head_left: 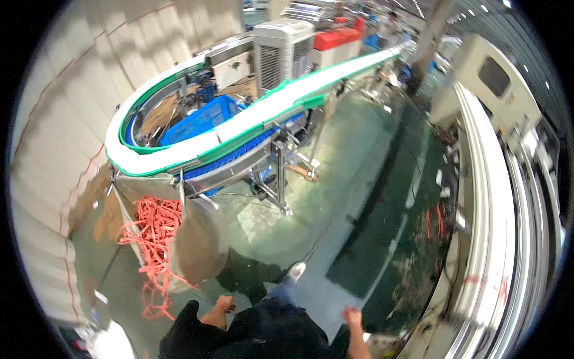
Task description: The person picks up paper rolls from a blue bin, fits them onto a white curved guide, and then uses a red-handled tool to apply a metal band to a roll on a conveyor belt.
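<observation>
While flat coral strips (156,224) overhang cloth sack (197,254), hands (225,304) (352,315) hang empty, half-open.

Low and well apart
My left hand (225,304) curls loosely; my right hand (352,315) sits wider, its outline blurred.

I'm seeing a lane of green floor (332,197) running ahead of the person, leaving the hands, left (225,304) and right (351,315), room to pass between the curved conveyor (239,122) and the long white rails (487,209). A sack (200,251) overflowing with red strips (158,224) is blocking the forward left, and metal legs (280,176) are standing under the conveyor.
</observation>
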### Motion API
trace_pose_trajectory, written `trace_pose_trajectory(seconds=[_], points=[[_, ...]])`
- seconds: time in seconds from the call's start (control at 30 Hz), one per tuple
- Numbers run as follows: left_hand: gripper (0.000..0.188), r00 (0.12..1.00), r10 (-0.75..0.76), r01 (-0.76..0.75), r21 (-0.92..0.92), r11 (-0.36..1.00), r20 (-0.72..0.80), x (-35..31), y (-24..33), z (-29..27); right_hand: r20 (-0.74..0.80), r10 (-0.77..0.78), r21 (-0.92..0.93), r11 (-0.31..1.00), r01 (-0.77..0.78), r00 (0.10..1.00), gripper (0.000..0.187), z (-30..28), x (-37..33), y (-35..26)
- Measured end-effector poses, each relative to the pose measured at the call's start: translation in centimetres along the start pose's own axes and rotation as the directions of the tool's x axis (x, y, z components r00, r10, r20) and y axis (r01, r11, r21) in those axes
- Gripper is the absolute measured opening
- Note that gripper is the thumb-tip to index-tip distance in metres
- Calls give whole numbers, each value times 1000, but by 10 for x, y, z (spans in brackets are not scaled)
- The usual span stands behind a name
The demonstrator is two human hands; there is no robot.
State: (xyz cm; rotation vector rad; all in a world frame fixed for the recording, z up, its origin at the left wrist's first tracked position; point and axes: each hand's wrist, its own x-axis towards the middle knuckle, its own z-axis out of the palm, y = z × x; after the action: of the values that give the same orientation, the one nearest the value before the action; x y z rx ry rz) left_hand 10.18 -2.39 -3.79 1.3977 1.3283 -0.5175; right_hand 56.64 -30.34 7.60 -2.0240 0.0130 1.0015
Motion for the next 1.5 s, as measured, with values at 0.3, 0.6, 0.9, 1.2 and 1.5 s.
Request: trace_pose_trajectory(seconds=[0.3, 0.6, 0.9, 1.2, 1.5], points=[[37, 986, 44, -68, -148, 987, -158, 88, 297, -142, 226, 200, -103, 978, -181, 953, 32, 33, 88, -62], [40, 952, 183, -280, -465, 840, -244, 196, 559, -178, 424, 43, -752, 573, 325, 905, 30, -2, 274, -153], [37, 943, -222, 19, -624, 781, -250, 213, 593, -183, 326, 54, -191, 982, 9, 944, 17, 2, 476, -430], [37, 923, -363, 257, -494, 831, -130, 250, 623, -215, 328, -78, -629, 725, 280, 941, 52, 85, 583, -491], [42, 947, -57, -205, -730, 652, -317, 291, 789, -276, 703, 325, -600, 748, 282, 633, 69, 72, 613, -643]])
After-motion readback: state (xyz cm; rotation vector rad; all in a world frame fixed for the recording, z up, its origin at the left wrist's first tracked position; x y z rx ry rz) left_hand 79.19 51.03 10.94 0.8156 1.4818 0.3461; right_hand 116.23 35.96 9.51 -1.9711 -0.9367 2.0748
